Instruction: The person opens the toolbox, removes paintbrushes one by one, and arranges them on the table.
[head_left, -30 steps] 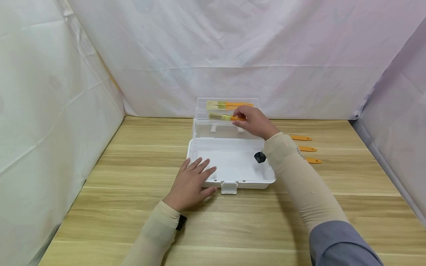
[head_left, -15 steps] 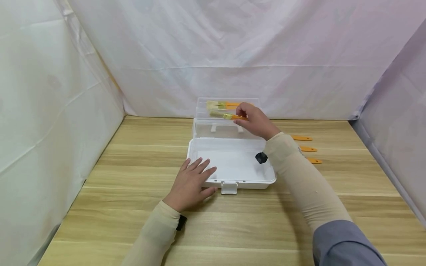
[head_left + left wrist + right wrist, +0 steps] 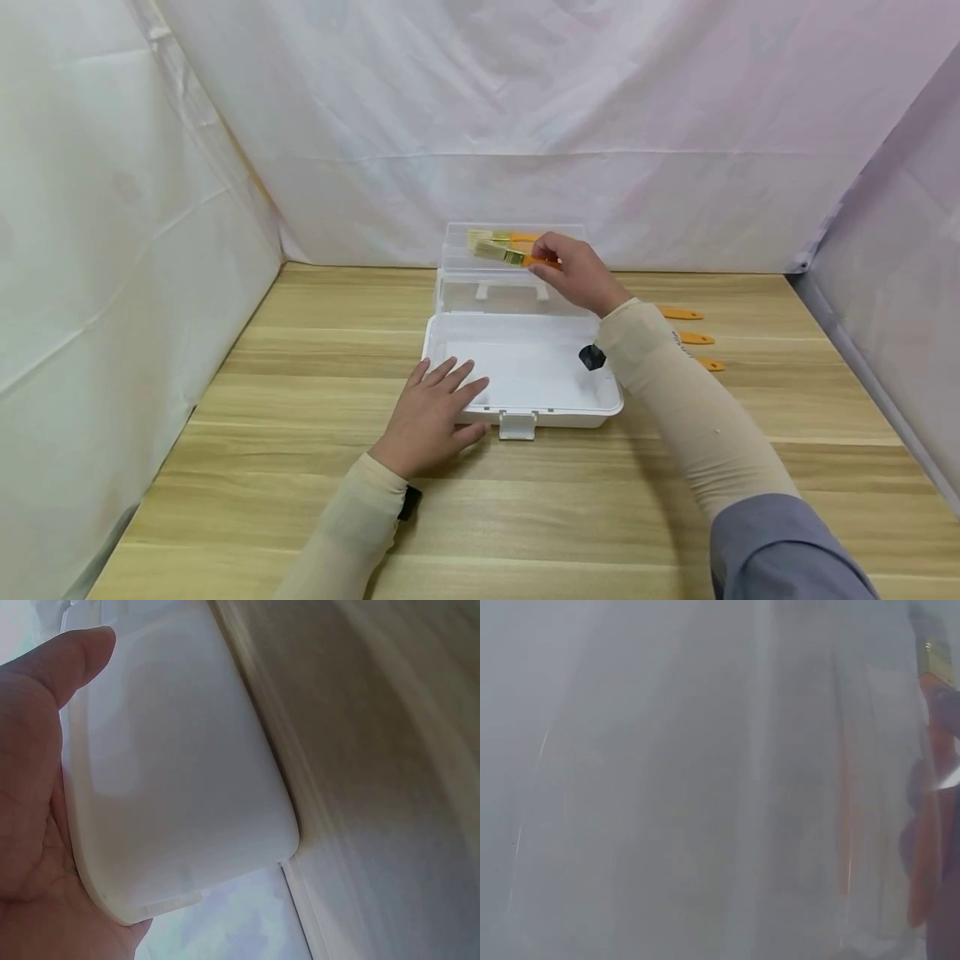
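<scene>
My right hand (image 3: 576, 271) pinches a flat paintbrush (image 3: 501, 252) by its orange handle. Its pale bristles point left and slightly up, in front of the raised clear lid (image 3: 491, 293). In the hazy right wrist view, the brush's gold ferrule (image 3: 934, 660) and orange handle show at the right edge. Other orange-handled brushes (image 3: 495, 235) lie at the lid's top, partly covered by the held one. With fingers spread, my left hand (image 3: 431, 417) rests on the front left corner of the white plastic box (image 3: 525, 367); its thumb (image 3: 90, 656) lies along the box's outer wall.
Several orange brush handles (image 3: 682, 314) stick out on the table right of the box, their other ends hidden behind my right forearm. A latch (image 3: 517, 426) hangs at the box's front. White cloth (image 3: 525, 100) walls in the wooden table (image 3: 315, 333).
The right hand has shifted slightly right. The held brush's bristle end has risen and now overlaps the brushes at the lid's top. My left hand keeps its place on the box.
</scene>
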A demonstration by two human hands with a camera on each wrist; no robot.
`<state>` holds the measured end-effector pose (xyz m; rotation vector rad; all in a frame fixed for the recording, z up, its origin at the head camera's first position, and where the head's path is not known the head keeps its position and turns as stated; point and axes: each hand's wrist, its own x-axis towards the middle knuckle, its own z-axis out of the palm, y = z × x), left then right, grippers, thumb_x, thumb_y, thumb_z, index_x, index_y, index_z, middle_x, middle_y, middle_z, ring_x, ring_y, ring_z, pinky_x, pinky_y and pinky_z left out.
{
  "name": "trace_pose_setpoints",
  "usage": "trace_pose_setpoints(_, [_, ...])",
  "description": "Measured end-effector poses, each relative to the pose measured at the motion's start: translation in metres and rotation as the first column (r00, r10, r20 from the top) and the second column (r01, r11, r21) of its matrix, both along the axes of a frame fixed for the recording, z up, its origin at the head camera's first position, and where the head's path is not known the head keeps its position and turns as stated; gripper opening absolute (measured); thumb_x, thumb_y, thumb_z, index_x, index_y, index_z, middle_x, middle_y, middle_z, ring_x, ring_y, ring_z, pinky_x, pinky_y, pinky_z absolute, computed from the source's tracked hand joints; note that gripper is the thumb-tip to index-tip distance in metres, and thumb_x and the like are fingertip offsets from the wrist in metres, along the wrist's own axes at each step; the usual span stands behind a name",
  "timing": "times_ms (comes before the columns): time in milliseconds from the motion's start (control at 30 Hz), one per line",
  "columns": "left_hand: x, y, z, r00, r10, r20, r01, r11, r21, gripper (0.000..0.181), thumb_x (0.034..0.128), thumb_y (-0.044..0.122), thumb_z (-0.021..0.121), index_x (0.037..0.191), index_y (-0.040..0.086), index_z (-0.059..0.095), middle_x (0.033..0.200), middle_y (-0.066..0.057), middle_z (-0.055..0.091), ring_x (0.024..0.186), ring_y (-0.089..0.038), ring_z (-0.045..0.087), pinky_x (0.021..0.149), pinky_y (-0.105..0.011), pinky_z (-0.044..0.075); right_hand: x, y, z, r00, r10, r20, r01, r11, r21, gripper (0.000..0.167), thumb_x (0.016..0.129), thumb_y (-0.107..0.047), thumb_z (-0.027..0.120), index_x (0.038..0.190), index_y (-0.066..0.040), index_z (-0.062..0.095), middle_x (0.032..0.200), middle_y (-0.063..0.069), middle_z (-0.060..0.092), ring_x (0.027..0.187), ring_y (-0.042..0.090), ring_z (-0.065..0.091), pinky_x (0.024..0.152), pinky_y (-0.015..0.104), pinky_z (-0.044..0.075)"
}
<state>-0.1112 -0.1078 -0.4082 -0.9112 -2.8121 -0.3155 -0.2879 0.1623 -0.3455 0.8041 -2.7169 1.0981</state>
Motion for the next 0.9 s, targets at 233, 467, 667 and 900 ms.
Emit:
trace_pose_setpoints(233, [0.000, 0.002, 0.000, 1.000, 0.000, 0.001, 0.000, 1.000, 0.006, 0.059, 0.0889, 0.049, 0.069, 0.139, 0.019, 0.060, 0.147, -0.009, 0.051, 0.140, -0.031, 0.040, 0.116, -0.054, 0.021, 0.000, 0.002, 0.004, 1.000, -0.011, 0.005, 0.011, 1.000, -0.005, 0.016, 0.096, -0.016, 0.067, 0.107, -0.011, 0.056, 0.102, 0.005, 0.062, 0.088, 0.023, 0.052, 0.077, 0.036, 0.046])
trace_pose_setpoints(467, [0.003, 0.002, 0.001, 1.000, -0.001, 0.012, 0.001, 1.000, 0.027, 0.059, 0.0883, 0.048, 0.070, 0.139, 0.018, 0.060, 0.147, -0.009, 0.051, 0.139, -0.031, 0.041, 0.116, -0.055, 0.020, 0.001, 0.003, 0.005, 0.998, -0.020, -0.060, 0.016, 0.998, -0.056, 0.017, 0.097, -0.018, 0.066, 0.108, -0.008, 0.059, 0.098, 0.006, 0.064, 0.083, 0.021, 0.053, 0.074, 0.035, 0.047])
trace_pose_setpoints(667, [0.004, 0.003, 0.002, 1.000, -0.003, 0.004, 0.003, 0.999, 0.038, 0.058, 0.0877, 0.046, 0.071, 0.138, 0.018, 0.061, 0.146, -0.009, 0.052, 0.138, -0.032, 0.042, 0.115, -0.055, 0.021, 0.001, 0.003, 0.008, 0.998, -0.015, -0.064, 0.011, 0.998, -0.061, 0.015, 0.096, -0.016, 0.067, 0.107, -0.009, 0.058, 0.096, 0.006, 0.062, 0.081, 0.022, 0.052, 0.072, 0.035, 0.048])
trace_pose_setpoints(900, [0.003, 0.003, 0.002, 1.000, 0.000, 0.007, -0.001, 1.000, 0.028, 0.059, 0.0879, 0.048, 0.070, 0.138, 0.018, 0.061, 0.146, -0.009, 0.052, 0.138, -0.031, 0.042, 0.116, -0.055, 0.021, 0.002, 0.001, 0.012, 1.000, -0.027, -0.008, 0.027, 0.999, -0.046, 0.018, 0.093, -0.011, 0.066, 0.109, -0.009, 0.057, 0.099, 0.005, 0.059, 0.088, 0.022, 0.052, 0.079, 0.035, 0.050])
